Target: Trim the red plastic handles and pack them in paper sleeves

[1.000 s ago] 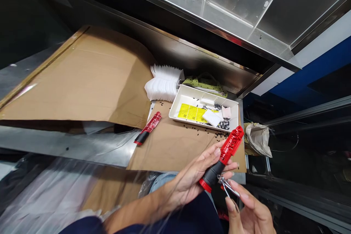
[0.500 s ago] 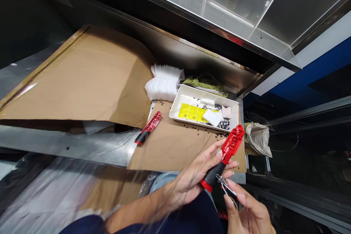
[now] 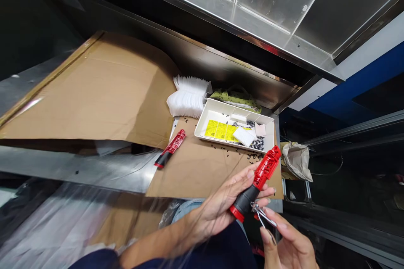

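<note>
My left hand (image 3: 221,206) is wrapped around a red and black handle part (image 3: 256,183), holding it tilted up to the right above my lap. My right hand (image 3: 288,246) pinches a small metal clip (image 3: 262,217) and presses its tip against the black end of the part. A second red and black handle part (image 3: 170,148) lies loose on the brown cardboard (image 3: 202,168) to the left.
A white tray (image 3: 217,117) with a yellow label, white pads and several small black screws sits at the back. White sheets (image 3: 187,96) are stacked beside it. A crumpled paper bag (image 3: 296,159) hangs at the right edge. Large bent cardboard (image 3: 94,88) covers the left.
Both hands shifted very slightly; the metal clip stays against the black end of the held part. Nothing was picked up or let go.
</note>
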{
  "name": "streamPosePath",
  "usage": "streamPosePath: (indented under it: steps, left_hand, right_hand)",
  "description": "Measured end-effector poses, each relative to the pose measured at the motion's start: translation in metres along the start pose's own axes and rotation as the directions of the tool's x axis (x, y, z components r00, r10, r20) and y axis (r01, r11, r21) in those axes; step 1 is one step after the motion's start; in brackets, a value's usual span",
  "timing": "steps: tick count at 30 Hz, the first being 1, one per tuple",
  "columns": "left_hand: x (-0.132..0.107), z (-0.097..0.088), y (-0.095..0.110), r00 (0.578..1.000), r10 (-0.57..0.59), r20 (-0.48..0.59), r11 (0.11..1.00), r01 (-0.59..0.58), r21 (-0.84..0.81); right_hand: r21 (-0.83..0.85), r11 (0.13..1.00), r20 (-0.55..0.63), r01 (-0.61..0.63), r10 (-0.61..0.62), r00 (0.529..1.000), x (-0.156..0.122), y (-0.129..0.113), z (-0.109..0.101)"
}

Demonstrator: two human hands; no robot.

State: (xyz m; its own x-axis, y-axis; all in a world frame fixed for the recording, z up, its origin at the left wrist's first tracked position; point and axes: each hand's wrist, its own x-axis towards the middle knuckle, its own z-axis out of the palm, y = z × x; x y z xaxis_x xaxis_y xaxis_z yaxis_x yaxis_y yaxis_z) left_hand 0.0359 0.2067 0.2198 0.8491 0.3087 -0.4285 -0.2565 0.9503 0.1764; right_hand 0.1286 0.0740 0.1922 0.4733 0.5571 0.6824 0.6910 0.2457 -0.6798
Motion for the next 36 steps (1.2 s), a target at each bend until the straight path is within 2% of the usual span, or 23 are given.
streamPosePath:
  steps: [6,11,16,22,24,25,28,30,31,32,33,34,35,36]
  left_hand:
    - [0.0,0.0,-0.002,1.0,0.007,-0.011,0.999,-0.007,0.037]
    - [-0.003,0.007,-0.001,0.998,0.01,-0.066,0.998,-0.005,0.069]
    - [-0.004,0.006,0.0,0.997,0.007,-0.074,0.997,-0.001,0.08]
    - [-0.002,0.004,-0.003,0.999,0.028,-0.042,0.997,-0.025,0.079]
    - [-0.001,0.004,-0.003,0.999,0.038,-0.029,0.995,-0.035,0.09]
    - [-0.001,0.003,-0.003,0.999,0.043,-0.024,0.994,-0.041,0.101]
    - [0.003,-0.011,0.003,0.995,0.089,-0.041,0.986,-0.082,0.147]
    - [0.004,-0.032,0.009,0.987,0.118,-0.108,0.982,-0.1,0.158]
    - [0.003,-0.046,0.013,0.979,0.125,-0.158,0.983,-0.1,0.154]
    - [0.001,-0.061,0.016,0.969,0.113,-0.221,0.986,-0.081,0.148]
    - [-0.001,-0.077,0.018,0.951,0.106,-0.289,0.987,-0.064,0.148]
    - [-0.004,-0.092,0.019,0.934,0.088,-0.346,0.987,-0.035,0.158]
    - [-0.007,-0.106,0.02,0.917,0.073,-0.391,0.985,-0.005,0.173]
    - [-0.01,-0.118,0.019,0.907,0.069,-0.415,0.981,0.013,0.192]
  right_hand:
    - [-0.026,0.999,0.031,0.036,-0.035,0.999,0.001,0.0,0.003]
    - [-0.053,0.999,-0.026,-0.006,0.005,1.0,-0.003,-0.005,0.006]
    - [-0.08,0.99,-0.085,-0.118,0.111,0.99,-0.007,-0.004,-0.001]
    - [-0.038,0.999,0.007,0.011,-0.011,1.0,-0.003,-0.002,0.005]
    - [-0.04,0.999,-0.024,-0.024,0.023,0.999,-0.003,-0.006,0.005]
    - [-0.042,0.996,-0.058,-0.084,0.082,0.995,-0.003,-0.008,0.003]
    - [-0.07,0.959,-0.243,-0.275,0.251,0.937,0.002,0.005,-0.011]
    - [-0.149,0.923,-0.233,-0.356,0.317,0.919,0.005,0.033,-0.018]
    - [-0.227,0.893,-0.149,-0.388,0.362,0.92,0.005,0.052,-0.019]
    - [-0.327,0.853,-0.01,-0.407,0.428,0.904,0.003,0.073,-0.016]
    - [-0.448,0.799,0.127,-0.401,0.501,0.856,-0.001,0.094,-0.01]
    - [-0.595,0.726,0.244,-0.346,0.573,0.782,-0.007,0.113,-0.001]
    - [-0.708,0.657,0.339,-0.259,0.638,0.691,-0.015,0.13,0.01]
    - [-0.75,0.627,0.374,-0.212,0.666,0.646,-0.022,0.144,0.022]
